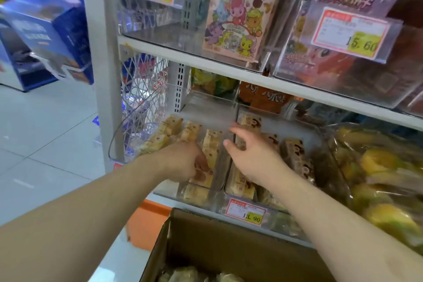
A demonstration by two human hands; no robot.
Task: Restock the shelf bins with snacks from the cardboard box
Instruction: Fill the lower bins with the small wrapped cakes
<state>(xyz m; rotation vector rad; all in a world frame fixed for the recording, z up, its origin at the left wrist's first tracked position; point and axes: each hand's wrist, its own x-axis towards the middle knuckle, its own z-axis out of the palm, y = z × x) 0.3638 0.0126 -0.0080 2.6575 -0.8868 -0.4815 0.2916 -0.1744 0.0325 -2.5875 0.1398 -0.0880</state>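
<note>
1. In the head view, we see our left hand (183, 160) down in the left clear bin (146, 126), fingers curled on a wrapped cake (203, 176). We cannot tell how tight.
2. Our right hand (249, 155) hovers over the divider, fingers spread loose, holding nothing.
3. The bins already hold many cakes, so we think a good part is done.
4. The cardboard box (206, 240) sits just below the shelf with a few packs (183, 275) left inside.
5. The cakes look pale yellow, soft, in shiny see-through wrappers.
</note>
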